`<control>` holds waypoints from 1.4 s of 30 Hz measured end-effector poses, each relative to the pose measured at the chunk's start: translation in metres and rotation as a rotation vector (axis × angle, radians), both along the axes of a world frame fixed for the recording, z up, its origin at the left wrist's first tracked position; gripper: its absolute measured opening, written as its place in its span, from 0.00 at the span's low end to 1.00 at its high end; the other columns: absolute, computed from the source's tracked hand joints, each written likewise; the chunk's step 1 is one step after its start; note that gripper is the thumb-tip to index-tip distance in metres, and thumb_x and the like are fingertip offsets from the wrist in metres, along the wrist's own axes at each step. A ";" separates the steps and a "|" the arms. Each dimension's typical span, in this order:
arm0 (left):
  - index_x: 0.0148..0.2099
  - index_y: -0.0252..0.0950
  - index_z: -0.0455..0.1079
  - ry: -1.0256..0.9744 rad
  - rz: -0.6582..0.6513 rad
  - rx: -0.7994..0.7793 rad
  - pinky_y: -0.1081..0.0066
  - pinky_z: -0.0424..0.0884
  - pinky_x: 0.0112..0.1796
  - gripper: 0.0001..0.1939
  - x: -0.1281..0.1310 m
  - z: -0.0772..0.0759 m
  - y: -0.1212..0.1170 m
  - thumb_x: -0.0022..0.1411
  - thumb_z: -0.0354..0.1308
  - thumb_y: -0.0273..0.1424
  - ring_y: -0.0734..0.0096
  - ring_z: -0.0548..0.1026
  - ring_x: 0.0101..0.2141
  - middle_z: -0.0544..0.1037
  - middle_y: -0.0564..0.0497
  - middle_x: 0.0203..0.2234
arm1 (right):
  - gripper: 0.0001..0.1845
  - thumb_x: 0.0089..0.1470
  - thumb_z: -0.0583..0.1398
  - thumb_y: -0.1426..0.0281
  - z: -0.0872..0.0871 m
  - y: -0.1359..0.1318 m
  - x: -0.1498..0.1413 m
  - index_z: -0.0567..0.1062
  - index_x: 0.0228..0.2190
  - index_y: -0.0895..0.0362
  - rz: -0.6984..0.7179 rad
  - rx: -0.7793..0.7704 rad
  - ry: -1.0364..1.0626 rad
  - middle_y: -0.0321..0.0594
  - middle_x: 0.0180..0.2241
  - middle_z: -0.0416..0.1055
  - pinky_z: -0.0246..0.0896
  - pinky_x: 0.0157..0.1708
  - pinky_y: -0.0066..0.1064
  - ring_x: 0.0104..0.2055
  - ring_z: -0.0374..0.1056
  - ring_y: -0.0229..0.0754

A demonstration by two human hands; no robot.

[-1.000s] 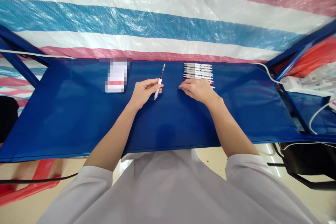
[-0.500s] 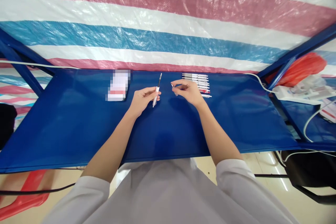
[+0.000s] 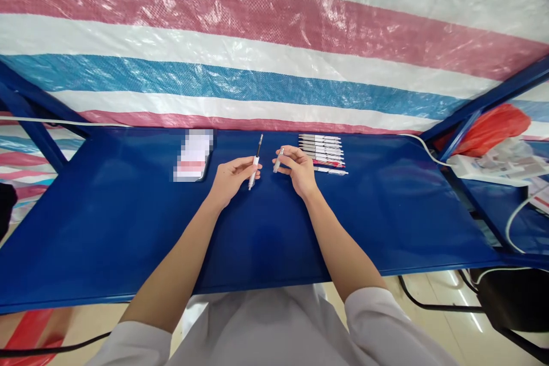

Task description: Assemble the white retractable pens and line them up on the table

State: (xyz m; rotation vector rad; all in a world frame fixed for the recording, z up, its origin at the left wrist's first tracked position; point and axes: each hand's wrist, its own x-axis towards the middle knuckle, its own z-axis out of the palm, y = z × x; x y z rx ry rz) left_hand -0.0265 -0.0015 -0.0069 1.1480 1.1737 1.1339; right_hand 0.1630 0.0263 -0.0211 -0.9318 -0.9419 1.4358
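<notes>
My left hand (image 3: 231,176) is closed on a pen part (image 3: 254,163) with a white lower barrel and a thin dark refill pointing away from me. My right hand (image 3: 299,168) pinches a short clear-and-white pen piece (image 3: 278,160), tilted, a little right of the left hand's part; the two pieces are apart. Both hands hover just over the blue table (image 3: 128,223). A row of several white pens (image 3: 321,147) lies side by side right behind my right hand, with one more pen (image 3: 331,171) at the near end.
A small white and red box (image 3: 193,155), blurred, sits left of my left hand. A striped plastic sheet (image 3: 274,57) hangs behind the table. At the right are blue frame bars (image 3: 480,106), a white cable (image 3: 422,146), a power strip and papers (image 3: 497,164).
My right hand left the row of pens carrying a short pen piece and moved left toward the left hand. The left hand kept hold of its part. The camera tilted upward.
</notes>
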 end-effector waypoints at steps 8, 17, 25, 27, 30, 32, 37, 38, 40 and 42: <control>0.46 0.36 0.77 0.011 -0.013 -0.008 0.59 0.77 0.41 0.23 0.000 0.000 0.002 0.51 0.69 0.43 0.62 0.80 0.33 0.82 0.46 0.36 | 0.17 0.39 0.71 0.65 0.005 0.000 -0.001 0.75 0.34 0.51 -0.026 -0.031 0.054 0.32 0.35 0.76 0.74 0.30 0.27 0.34 0.76 0.37; 0.45 0.37 0.77 0.055 -0.029 0.005 0.60 0.77 0.42 0.22 -0.002 0.003 0.000 0.52 0.68 0.45 0.61 0.80 0.34 0.82 0.45 0.37 | 0.17 0.38 0.71 0.65 0.010 0.001 -0.002 0.74 0.32 0.52 -0.043 -0.060 0.085 0.30 0.33 0.74 0.74 0.30 0.26 0.33 0.75 0.36; 0.47 0.38 0.77 0.086 -0.085 0.027 0.61 0.76 0.41 0.21 -0.007 -0.001 -0.001 0.54 0.67 0.45 0.61 0.80 0.35 0.83 0.46 0.37 | 0.16 0.39 0.71 0.66 0.028 0.009 -0.005 0.77 0.34 0.51 -0.083 -0.029 0.092 0.30 0.32 0.73 0.75 0.33 0.28 0.34 0.76 0.37; 0.46 0.38 0.77 0.113 -0.103 0.031 0.61 0.76 0.41 0.21 -0.008 0.001 -0.001 0.54 0.67 0.45 0.61 0.80 0.34 0.82 0.46 0.36 | 0.15 0.39 0.71 0.66 0.034 0.013 -0.006 0.77 0.33 0.50 -0.123 0.006 0.095 0.29 0.32 0.73 0.74 0.31 0.27 0.33 0.75 0.36; 0.45 0.39 0.78 0.160 -0.137 0.042 0.63 0.76 0.40 0.20 -0.009 0.005 -0.002 0.55 0.66 0.45 0.62 0.80 0.34 0.82 0.47 0.36 | 0.14 0.39 0.70 0.67 0.041 0.017 -0.008 0.77 0.33 0.50 -0.181 0.050 0.098 0.29 0.33 0.73 0.74 0.30 0.27 0.32 0.74 0.35; 0.45 0.39 0.78 0.180 -0.151 0.048 0.63 0.76 0.39 0.19 -0.010 0.007 -0.003 0.55 0.65 0.45 0.62 0.80 0.34 0.82 0.47 0.36 | 0.14 0.40 0.69 0.67 0.043 0.019 -0.009 0.76 0.33 0.49 -0.224 0.063 0.103 0.30 0.33 0.74 0.74 0.31 0.29 0.32 0.74 0.35; 0.46 0.39 0.78 0.207 -0.148 0.048 0.65 0.76 0.36 0.20 -0.011 0.007 -0.002 0.55 0.65 0.45 0.63 0.80 0.33 0.82 0.46 0.37 | 0.14 0.42 0.68 0.66 0.043 0.020 -0.014 0.76 0.35 0.49 -0.322 0.073 0.141 0.30 0.35 0.74 0.75 0.35 0.29 0.34 0.74 0.35; 0.46 0.39 0.78 0.213 -0.146 0.047 0.66 0.76 0.36 0.20 -0.011 0.007 -0.002 0.55 0.65 0.45 0.63 0.80 0.33 0.82 0.46 0.37 | 0.14 0.42 0.68 0.66 0.042 0.020 -0.015 0.76 0.35 0.49 -0.336 0.073 0.154 0.30 0.34 0.74 0.75 0.35 0.29 0.34 0.74 0.35; 0.47 0.39 0.78 0.230 -0.145 0.043 0.66 0.76 0.36 0.21 -0.010 0.008 -0.003 0.55 0.65 0.45 0.64 0.80 0.33 0.82 0.46 0.37 | 0.15 0.41 0.68 0.66 0.042 0.020 -0.017 0.76 0.35 0.50 -0.363 0.068 0.187 0.30 0.33 0.73 0.75 0.35 0.29 0.34 0.74 0.35; 0.48 0.38 0.78 0.245 -0.149 0.047 0.67 0.76 0.37 0.22 -0.009 0.011 -0.004 0.56 0.64 0.45 0.64 0.80 0.33 0.82 0.46 0.37 | 0.15 0.40 0.69 0.66 0.041 0.020 -0.018 0.76 0.34 0.51 -0.381 0.061 0.221 0.30 0.32 0.73 0.75 0.34 0.29 0.34 0.74 0.35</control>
